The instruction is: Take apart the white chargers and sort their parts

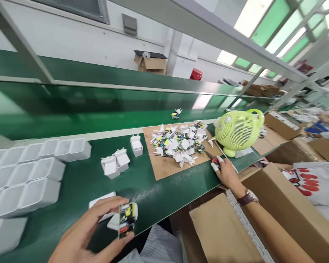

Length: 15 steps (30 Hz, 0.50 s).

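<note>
My left hand (84,233) is low at the front of the green bench (142,190). It grips a small circuit board (127,219) with yellow and black components, set against a white housing piece. My right hand (227,173), with a wristwatch and white fingertip covers, reaches out to the near corner of a brown cardboard sheet (164,166). Its fingers pinch a small red-handled tool (214,159). A pile of white plug parts and circuit boards (181,142) lies on the sheet, just left of that hand.
Three white charger housings (122,159) stand on the bench, and rows of the same housings (24,175) fill the left. A lime-green fan (238,131) sits right of the pile. Open cardboard boxes (222,233) line the front edge. A person in a white printed shirt (315,182) works at right.
</note>
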### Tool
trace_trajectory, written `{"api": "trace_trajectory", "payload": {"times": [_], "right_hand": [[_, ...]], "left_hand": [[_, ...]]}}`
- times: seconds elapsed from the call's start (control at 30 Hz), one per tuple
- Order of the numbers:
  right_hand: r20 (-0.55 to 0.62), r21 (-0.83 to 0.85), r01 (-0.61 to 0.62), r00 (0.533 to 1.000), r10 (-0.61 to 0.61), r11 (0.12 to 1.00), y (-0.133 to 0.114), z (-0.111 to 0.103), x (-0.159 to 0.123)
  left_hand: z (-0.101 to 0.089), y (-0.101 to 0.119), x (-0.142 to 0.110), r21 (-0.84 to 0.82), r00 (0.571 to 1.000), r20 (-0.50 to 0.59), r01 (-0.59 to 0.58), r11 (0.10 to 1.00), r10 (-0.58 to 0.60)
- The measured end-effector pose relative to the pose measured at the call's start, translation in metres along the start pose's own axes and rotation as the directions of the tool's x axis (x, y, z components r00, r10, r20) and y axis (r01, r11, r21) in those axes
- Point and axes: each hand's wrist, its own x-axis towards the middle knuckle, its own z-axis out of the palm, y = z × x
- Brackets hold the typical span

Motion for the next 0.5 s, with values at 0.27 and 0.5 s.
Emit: {"api": "trace_trajectory", "payload": {"times": [0.27, 0.5], "right_hand": [[-0.122, 0.563, 0.38, 0.917, -0.381, 0.734, -0.1, -0.065, -0.029], [-0.188, 0.89, 0.4, 0.76, -0.622, 0.22, -0.22, -0.104, -0.068]], "left_hand": [[-0.002, 0.026, 0.012, -0.197, 0.993, 0.11, -0.014, 0.98, 0.036], [0.013, 0.043, 0.013, -0.535, 0.994, 0.096, 0.001, 0.845, 0.06]]}}
